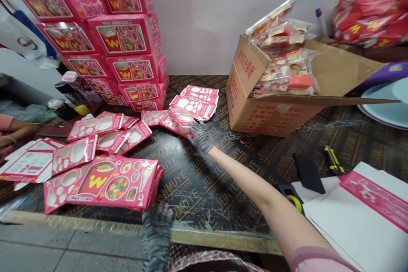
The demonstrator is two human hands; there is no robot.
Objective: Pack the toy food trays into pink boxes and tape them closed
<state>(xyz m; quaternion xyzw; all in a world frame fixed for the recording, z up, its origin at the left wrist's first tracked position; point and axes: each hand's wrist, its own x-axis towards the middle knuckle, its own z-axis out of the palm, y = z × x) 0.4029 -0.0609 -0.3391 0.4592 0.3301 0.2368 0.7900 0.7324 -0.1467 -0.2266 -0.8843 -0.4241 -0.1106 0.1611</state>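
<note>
My right hand point(201, 137), in a grey glove, reaches forward across the table. Its fingers are closed on the edge of a flat pink window box point(177, 122), which overlaps a pile of flat die-cut pink boxes point(199, 101). At the front edge rests my gloved left hand point(157, 225), fingers extended and somewhat blurred. It is beside the lower right corner of a stack of pink window boxes point(117, 182); whether it touches them I cannot tell. The top box has printed food pictures and cut-out windows.
Assembled pink boxes point(127, 36) rise in a tall stack at back left. An open carton point(264, 114) holds plastic-wrapped toys. More flat boxes point(95, 125) lie left. A yellow cutter point(333, 159) and white sheets point(357, 216) lie right. Another person's arm point(19, 129) shows far left.
</note>
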